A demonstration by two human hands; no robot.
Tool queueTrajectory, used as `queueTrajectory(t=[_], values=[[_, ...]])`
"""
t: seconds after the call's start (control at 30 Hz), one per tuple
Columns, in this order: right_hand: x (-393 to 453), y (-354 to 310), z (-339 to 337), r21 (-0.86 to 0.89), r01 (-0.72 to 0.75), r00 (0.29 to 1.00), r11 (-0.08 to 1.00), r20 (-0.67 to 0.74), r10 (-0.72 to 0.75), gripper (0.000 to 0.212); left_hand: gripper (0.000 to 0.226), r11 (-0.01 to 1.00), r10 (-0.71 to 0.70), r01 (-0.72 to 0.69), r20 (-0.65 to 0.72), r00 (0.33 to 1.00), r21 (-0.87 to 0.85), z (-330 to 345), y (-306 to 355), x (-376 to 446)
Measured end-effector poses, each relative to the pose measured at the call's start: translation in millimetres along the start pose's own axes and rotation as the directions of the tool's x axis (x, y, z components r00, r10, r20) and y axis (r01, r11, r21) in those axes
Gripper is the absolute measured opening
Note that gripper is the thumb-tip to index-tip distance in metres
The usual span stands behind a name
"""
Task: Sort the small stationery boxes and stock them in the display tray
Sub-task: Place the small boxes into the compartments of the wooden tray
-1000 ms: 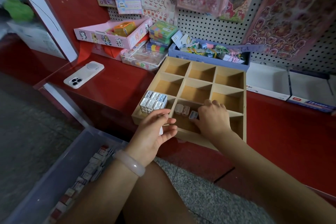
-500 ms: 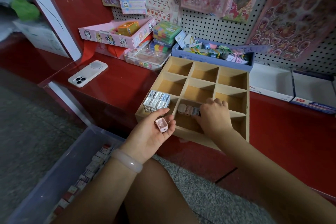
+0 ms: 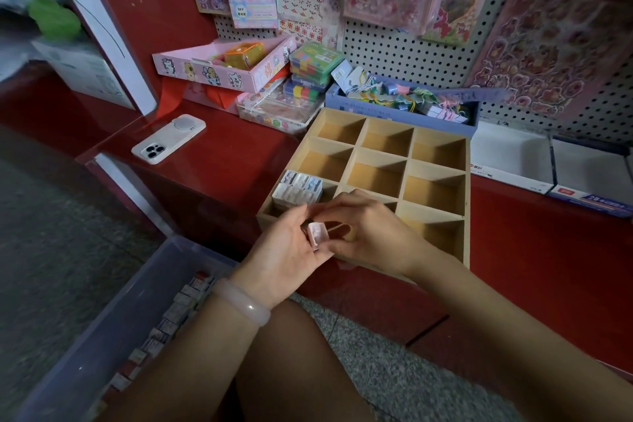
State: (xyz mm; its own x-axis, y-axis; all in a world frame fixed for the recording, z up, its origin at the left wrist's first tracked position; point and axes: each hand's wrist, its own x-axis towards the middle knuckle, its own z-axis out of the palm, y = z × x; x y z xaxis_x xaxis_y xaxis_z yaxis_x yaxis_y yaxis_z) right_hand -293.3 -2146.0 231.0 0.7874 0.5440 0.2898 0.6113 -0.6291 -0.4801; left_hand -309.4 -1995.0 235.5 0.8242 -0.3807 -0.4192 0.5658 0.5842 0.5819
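A small pink stationery box sits between my two hands, just above the front edge of the wooden display tray. My left hand holds the box in its fingertips from the left. From the right, my right hand meets it, with thumb and curled fingers pinching the same box. The tray's front-left compartment holds two rows of small white and blue boxes. My hands hide the front-middle compartment. The other compartments show bare wood.
A clear plastic bin on the floor at lower left holds several small boxes. On the red shelf lie a white phone, a pink carton, a blue box of clips and white boxes. Sticker sheets hang on the pegboard behind.
My right hand has left the front-middle compartment and come to the pink box. My left hand turned the box up and still holds it near the tray's front edge.
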Motion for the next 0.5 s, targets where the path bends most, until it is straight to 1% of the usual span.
queueTrajectory(t=[0.07, 0.1, 0.13, 0.17, 0.2, 0.23, 0.27, 0.3, 0.33, 0.37, 0.4, 0.43, 0.47, 0.5], values=[[-0.5, 0.9, -2.5, 0.026, -0.024, 0.997, 0.999, -0.071, 0.026, 0.032, 0.031, 0.998, 0.006, -0.004, -0.043, 0.999, 0.062, -3.5, 0.2, 0.6], [-0.9, 4.1, -3.2, 0.016, -0.059, 0.991, 0.998, -0.119, 0.060, 0.031, 0.028, 0.991, 0.038, -0.026, -0.088, 0.995, 0.129, -6.2, 0.1, 1.7], [-1.3, 8.1, -3.1, 0.001, -0.111, 0.978, 0.994, -0.175, 0.110, 0.029, 0.025, 0.970, 0.102, -0.067, -0.139, 0.985, 0.232, -9.4, 0.4, 3.0], [-1.7, 13.0, -2.3, -0.010, -0.197, 0.955, 0.980, -0.226, 0.190, 0.028, 0.023, 0.925, 0.197, -0.123, -0.177, 0.964, 0.359, -13.3, 1.9, 4.0], [-2.1, 17.5, -1.8, -0.016, -0.306, 0.922, 0.952, -0.254, 0.292, 0.029, 0.020, 0.854, 0.308, -0.184, -0.187, 0.933, 0.487, -16.8, 4.1, 4.1], [-2.7, 21.4, -0.2, -0.030, -0.403, 0.890, 0.915, -0.244, 0.384, 0.029, 0.019, 0.754, 0.417, -0.235, -0.170, 0.893, 0.613, -20.7, 6.7, 3.3], [-3.2, 24.5, 3.0, -0.067, -0.453, 0.879, 0.889, -0.204, 0.432, 0.029, 0.019, 0.628, 0.512, -0.271, -0.125, 0.850, 0.730, -24.7, 10.0, 1.9], [-3.2, 26.6, 6.7, -0.130, -0.460, 0.885, 0.878, -0.149, 0.442, 0.027, 0.018, 0.476, 0.582, -0.288, -0.052, 0.811, 0.831, -29.6, 13.4, 0.5], [-2.8, 27.7, 10.7, -0.203, -0.442, 0.897, 0.874, -0.092, 0.433, 0.027, 0.021, 0.306, 0.620, -0.280, 0.033, 0.784, 0.910, -34.6, 16.0, -0.4], [-1.4, 28.0, 14.1, -0.265, -0.419, 0.905, 0.869, -0.043, 0.423, 0.029, 0.028, 0.139, 0.631, -0.264, 0.120, 0.767, 0.954, -39.6, 17.5, -1.7], [0.3, 28.2, 16.2, -0.307, -0.400, 0.909, 0.863, -0.009, 0.418, 0.031, 0.036, -0.004, 0.623, -0.250, 0.198, 0.757, 0.968, -44.2, 17.9, -2.7], [2.5, 28.7, 18.1, -0.334, -0.390, 0.908, 0.858, 0.012, 0.418, 0.034, 0.042, -0.108, 0.609, -0.238, 0.253, 0.752, 0.965, -47.7, 17.9, -3.8], [4.5, 29.2, 19.7, -0.348, -0.387, 0.907, 0.854, 0.022, 0.420, 0.035, 0.046, -0.170, 0.594, -0.228, 0.285, 0.752, 0.959, -50.9, 17.4, -4.5], [6.6, 29.9, 20.9, -0.361, -0.385, 0.905, 0.849, 0.032, 0.424, 0.037, 0.048, -0.203, 0.585, -0.227, 0.304, 0.752, 0.953, -54.3, 16.7, -4.8]])
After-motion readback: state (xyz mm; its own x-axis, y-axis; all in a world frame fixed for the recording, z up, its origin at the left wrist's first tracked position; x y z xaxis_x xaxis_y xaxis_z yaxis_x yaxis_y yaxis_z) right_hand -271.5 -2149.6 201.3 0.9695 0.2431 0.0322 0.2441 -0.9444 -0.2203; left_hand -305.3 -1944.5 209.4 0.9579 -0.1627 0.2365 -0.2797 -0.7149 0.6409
